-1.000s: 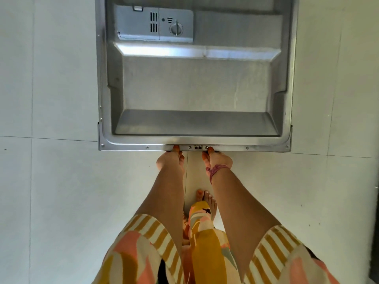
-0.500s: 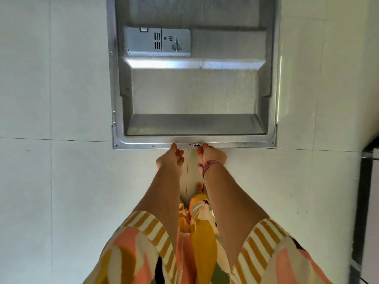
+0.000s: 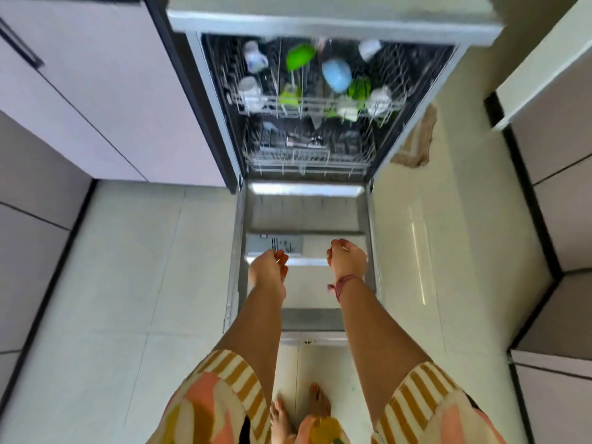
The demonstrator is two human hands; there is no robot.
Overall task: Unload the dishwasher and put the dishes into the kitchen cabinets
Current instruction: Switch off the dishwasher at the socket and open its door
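Your left hand (image 3: 268, 267) and right hand (image 3: 347, 256) hover empty, fingers loosely curled, above the open door (image 3: 304, 216). Reach past it and pull the upper rack (image 3: 317, 105) out evenly.

blue bowl (image 3: 336, 74), green bowl (image 3: 299, 56)
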